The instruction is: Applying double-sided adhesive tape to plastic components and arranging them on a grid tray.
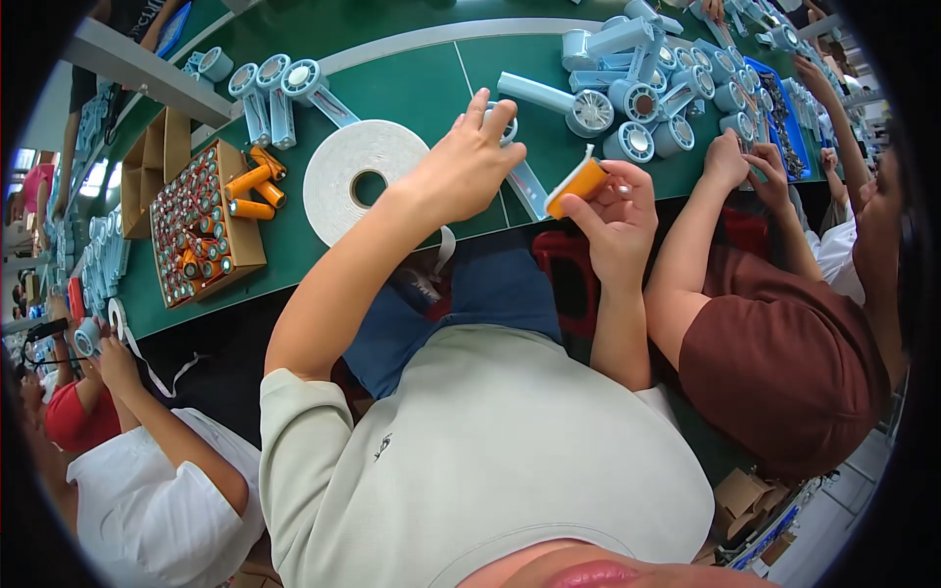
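Note:
My right hand [619, 218] grips an orange battery cell [578, 184] with a white strip stuck along its side, held just off the near edge of the green table [412, 83]. My left hand [469, 162] rests on the table beside it, fingers spread, on a light-blue fan handle piece [527, 188]. A big roll of white foam tape [355, 176] lies flat to the left of my left hand. Further left, loose orange cells [253, 184] lie on a cardboard box [204, 223] packed with several upright cells.
Several light-blue hand-fan bodies [637, 88] are piled at the far right, a few more [274, 83] at the far left. A person in a brown top [784, 363] works at my right; another in white [157, 490] at my left holds tape.

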Motion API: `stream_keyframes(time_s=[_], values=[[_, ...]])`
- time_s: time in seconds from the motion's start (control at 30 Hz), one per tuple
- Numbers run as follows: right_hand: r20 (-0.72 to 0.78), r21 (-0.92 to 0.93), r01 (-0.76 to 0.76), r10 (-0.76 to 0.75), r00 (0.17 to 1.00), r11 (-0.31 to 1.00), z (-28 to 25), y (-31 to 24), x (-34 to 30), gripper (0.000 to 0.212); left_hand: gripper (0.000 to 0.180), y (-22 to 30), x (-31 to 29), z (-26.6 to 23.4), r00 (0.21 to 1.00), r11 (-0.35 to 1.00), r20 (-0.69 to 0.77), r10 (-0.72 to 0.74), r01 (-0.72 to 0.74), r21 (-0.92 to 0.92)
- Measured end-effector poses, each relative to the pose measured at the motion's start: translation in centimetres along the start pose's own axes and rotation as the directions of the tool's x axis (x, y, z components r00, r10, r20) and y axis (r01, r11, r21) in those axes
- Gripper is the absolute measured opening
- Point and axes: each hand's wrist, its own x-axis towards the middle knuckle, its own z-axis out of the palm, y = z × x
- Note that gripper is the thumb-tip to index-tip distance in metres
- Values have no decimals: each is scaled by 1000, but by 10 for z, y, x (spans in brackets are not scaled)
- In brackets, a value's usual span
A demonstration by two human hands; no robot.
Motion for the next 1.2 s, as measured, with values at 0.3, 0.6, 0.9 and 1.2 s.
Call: stream_keyframes(time_s=[0.3, 0.6, 0.9, 1.2], values=[[172, -372, 249, -197, 965, 894, 2, 11, 5, 44, 5, -11, -4, 7, 994, 956, -91, -67, 38, -290], [353, -645, 405, -218, 910, 648, 16, 11, 1, 39, 11, -12, -5, 23, 947, 949, -294, -131, 34, -313], [401, -762, 381, -81, 913, 523, 30, 8, 11, 36, 7, -16, -7, 27, 934, 922, -335, -127, -14, -386], [409, -833, 432, -143, 901, 345, 36, 16, 14, 28, 8, -19, -7, 32, 934, 888, -318, -165, 0, -460]])
